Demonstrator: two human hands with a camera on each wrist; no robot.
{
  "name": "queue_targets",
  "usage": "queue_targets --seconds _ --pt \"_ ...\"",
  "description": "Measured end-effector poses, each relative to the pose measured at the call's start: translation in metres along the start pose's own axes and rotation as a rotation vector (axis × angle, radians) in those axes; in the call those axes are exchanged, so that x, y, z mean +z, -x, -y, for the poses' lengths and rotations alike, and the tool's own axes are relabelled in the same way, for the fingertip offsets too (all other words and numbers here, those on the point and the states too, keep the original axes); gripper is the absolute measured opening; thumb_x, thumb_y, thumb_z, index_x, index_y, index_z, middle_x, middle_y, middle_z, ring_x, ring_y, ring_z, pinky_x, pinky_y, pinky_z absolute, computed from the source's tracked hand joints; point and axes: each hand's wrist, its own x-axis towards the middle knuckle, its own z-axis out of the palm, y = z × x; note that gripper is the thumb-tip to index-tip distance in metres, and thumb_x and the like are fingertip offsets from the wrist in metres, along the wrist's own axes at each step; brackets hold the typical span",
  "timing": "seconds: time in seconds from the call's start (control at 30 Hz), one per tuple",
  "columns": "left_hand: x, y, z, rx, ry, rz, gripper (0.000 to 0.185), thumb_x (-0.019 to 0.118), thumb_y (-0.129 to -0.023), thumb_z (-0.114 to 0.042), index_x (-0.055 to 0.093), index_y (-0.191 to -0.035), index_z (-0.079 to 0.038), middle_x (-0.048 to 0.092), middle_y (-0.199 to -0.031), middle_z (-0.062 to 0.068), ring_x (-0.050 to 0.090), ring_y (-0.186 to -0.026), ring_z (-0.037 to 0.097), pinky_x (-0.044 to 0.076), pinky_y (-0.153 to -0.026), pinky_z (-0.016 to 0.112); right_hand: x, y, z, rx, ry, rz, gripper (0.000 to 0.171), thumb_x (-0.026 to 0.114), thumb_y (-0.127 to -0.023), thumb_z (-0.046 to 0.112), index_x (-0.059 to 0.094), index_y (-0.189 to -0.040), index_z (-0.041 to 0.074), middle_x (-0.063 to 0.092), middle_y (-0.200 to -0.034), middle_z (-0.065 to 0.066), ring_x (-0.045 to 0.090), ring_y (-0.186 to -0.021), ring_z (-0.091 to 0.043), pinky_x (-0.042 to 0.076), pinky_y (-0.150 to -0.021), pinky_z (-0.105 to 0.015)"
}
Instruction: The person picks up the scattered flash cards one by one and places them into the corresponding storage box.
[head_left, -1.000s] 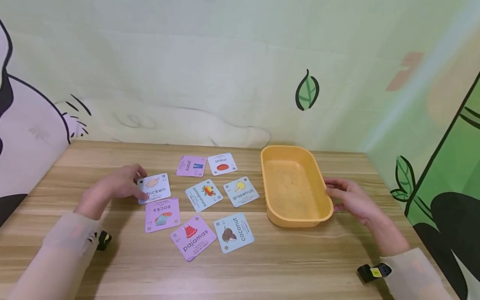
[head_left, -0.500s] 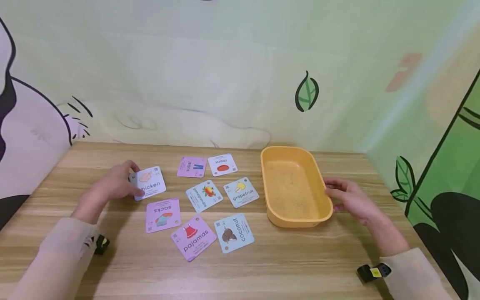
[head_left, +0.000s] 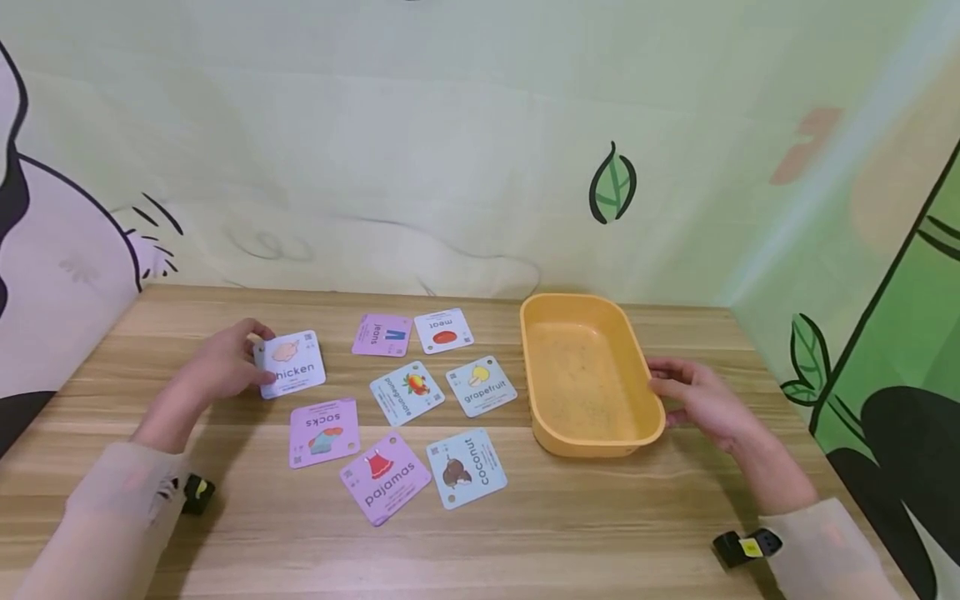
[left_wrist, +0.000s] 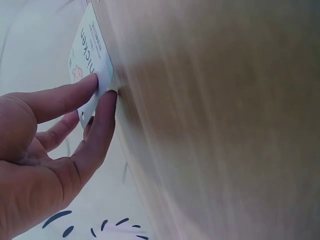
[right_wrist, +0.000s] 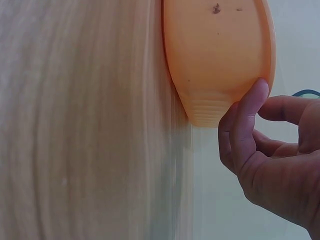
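Observation:
Between thumb and fingers my left hand (head_left: 225, 358) pinches the left edge of a pale blue card (head_left: 291, 365) printed "chicken". In the left wrist view this card (left_wrist: 92, 55) is tilted, with the thumb on its printed face and fingers behind it. My right hand (head_left: 705, 400) holds the right rim of a yellow plastic basket (head_left: 534, 367) that stands on the table. Seen from the right wrist, fingers (right_wrist: 244, 125) curl at the basket's rim. A purple "socks" card (head_left: 324, 432) lies just in front of the chicken card, apart from it.
On the wooden table (head_left: 600, 525) lie more cards: jeans (head_left: 382, 335), meat (head_left: 444, 331), pomegranate (head_left: 407, 393), grapefruit (head_left: 481, 387), pajamas (head_left: 386, 479) and coconut (head_left: 467, 468). A printed cloth backdrop (head_left: 420, 167) rises behind the table's far edge.
The chicken card has moved left and slightly back with my left hand, away from the socks card. My right hand stays at the basket.

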Motion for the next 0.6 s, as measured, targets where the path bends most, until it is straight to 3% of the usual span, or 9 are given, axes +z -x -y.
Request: queue_targets --seconds 0.27,0.6 --pt "-0.0004 0.0045 0.0004 0.007 0.159 0.013 0.055 0.069 -0.093 0.004 0.045 -0.141 0.007 0.045 -0.129 0.034 0.057 -0.099 0.037 0.058 -0.071 0.033 -0.0001 -0.0002 -0.0001 -0.003 -0.001 0.0 0.057 0.051 -0.108 0.014 0.028 -0.152 -0.015 0.04 -0.144 -0.034 0.065 -0.098 -0.018 0.061 -0.071 -0.035" --pt "-0.004 0.0083 -0.0071 0.044 0.275 0.004 0.058 0.068 -0.092 0.007 0.042 -0.144 0.011 0.043 -0.129 0.034 0.059 -0.1 0.033 0.061 -0.075 0.032 0.0001 -0.0004 -0.0012 -0.011 -0.018 0.012 0.056 0.05 -0.108 0.013 0.027 -0.151 -0.016 0.042 -0.14 -0.034 0.065 -0.097 -0.017 0.061 -0.073 -0.034"
